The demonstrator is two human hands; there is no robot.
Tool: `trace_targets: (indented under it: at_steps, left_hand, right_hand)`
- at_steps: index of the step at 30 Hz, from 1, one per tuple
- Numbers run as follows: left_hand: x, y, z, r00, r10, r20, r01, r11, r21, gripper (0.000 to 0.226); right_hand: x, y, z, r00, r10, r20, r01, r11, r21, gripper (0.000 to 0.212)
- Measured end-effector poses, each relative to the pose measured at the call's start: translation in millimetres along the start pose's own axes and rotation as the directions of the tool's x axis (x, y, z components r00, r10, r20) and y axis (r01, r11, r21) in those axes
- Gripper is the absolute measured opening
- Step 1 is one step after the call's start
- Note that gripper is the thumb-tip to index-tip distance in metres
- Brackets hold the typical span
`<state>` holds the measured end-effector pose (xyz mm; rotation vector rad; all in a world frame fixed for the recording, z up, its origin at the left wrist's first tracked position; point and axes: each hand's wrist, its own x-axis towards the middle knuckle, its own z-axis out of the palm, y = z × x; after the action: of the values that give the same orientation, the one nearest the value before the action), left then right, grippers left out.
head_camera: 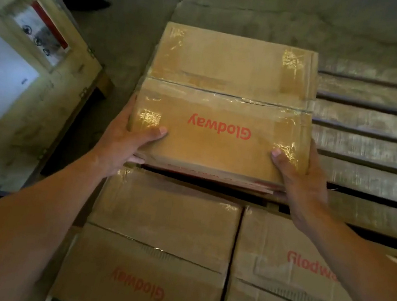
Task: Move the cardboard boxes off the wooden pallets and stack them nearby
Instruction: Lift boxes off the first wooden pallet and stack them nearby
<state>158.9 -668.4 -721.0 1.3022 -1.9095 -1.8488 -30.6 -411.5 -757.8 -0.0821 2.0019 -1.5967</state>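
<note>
- Between my two hands, at the centre of the view, sits the cardboard box (226,103) I have hold of — a flat-topped brown carton with a red "Glodway" print that reads upside down to me.
- My left hand (128,141) clamps its near left corner, thumb lying flat on the top face and fingers curled under the edge; my right hand (299,179) does the same at the near right corner, thumb on top, the other fingers out of sight behind the side wall.
- Shiny clear tape runs across the middle seam and wrinkles at all four corners, catching the light.
- Whether the box's underside rests on anything I cannot tell; its near lower edge shows a blurred red strip and a dark gap below it.
- At 6 o'clock lie two more cartons (160,241) side by side, touching, dull and scuffed, with exposed corrugation along their seams; the right one's print is cut off by my forearm.
- At 3 o'clock the wooden pallet (369,147) shows rough, pale slats with dark gaps between them, smeared by blur toward the edge.
- At 9 o'clock stands a large crate (22,102) with a white paper label, its text too blurred to read.
- At 12 o'clock flattened cardboard sheeting (310,18) covers the floor — creased and grey-brown.
</note>
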Motion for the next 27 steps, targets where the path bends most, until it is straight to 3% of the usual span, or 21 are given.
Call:
trace_targets:
  at_steps: [3, 6, 9, 18, 27]
  left_hand:
    - [27.2, -15.0, -20.1, 0.997, -0.037, 0.070, 0.038, 0.999, -0.007, 0.085]
    - [49.1, -30.1, -38.3, 0.991, -0.044, 0.129, 0.044, 0.999, 0.006, 0.074]
    - [64.2, -45.0, -50.1, 0.987, -0.033, 0.158, 0.034, 0.999, -0.003, 0.077]
    - [85.2, -92.2, -63.1, 0.989, 0.038, 0.146, -0.054, 0.992, 0.112, 0.066]
    - [92.2, -121.6, -72.9, 0.977, 0.024, 0.212, -0.052, 0.991, 0.126, 0.078]
  right_hand:
    - [-1.5, 18.5, 26.9, 0.998, 0.035, -0.055, -0.033, 0.998, 0.046, 0.072]
    - [-5.5, 36.1, 51.1, 0.992, 0.056, -0.115, -0.051, 0.998, 0.039, 0.080]
    - [-3.0, 47.8, 68.2, 0.988, 0.059, -0.143, -0.060, 0.998, -0.002, 0.082]
    - [14.9, 68.3, 84.8, 0.993, 0.009, -0.120, -0.039, 0.968, -0.248, 0.079]
    - [24.9, 82.7, 92.5, 0.992, 0.031, -0.121, -0.092, 0.837, -0.539, 0.087]
